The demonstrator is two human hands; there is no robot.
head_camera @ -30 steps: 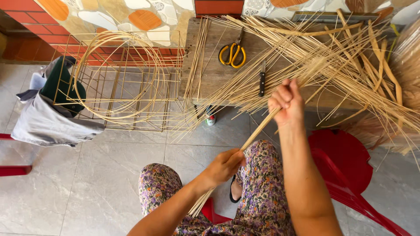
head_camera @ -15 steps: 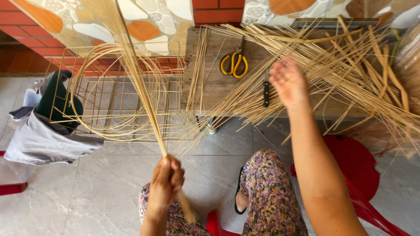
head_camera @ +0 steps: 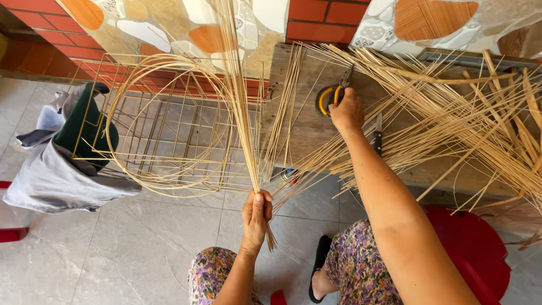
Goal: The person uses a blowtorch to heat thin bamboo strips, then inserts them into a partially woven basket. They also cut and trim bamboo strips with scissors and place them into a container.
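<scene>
Fingers [head_camera: 255,210] of the left hand [head_camera: 257,221] are wrapped tight around a bundle of thin cane strips [head_camera: 240,96], pressed together in a fist with the thumb up the near side. That bundle stands nearly upright, its long axis running from the fist far up toward the tiled wall, the strips fanning slightly at the top (a short stub of ends pokes out below the fist, toward the floor). They are pale straw-yellow, flat, slender and smooth. Over on the right, the right hand [head_camera: 345,113] rests curled on the yellow-handled scissors [head_camera: 328,97] lying on the wooden bench [head_camera: 305,130]; whether its fingers have closed on the handles I cannot tell. A dark-handled knife [head_camera: 378,138] lies just right of that wrist. Loose strips [head_camera: 451,118] sprawl across the bench, and a wire frame [head_camera: 169,141] holding coiled cane stands to the left.
</scene>
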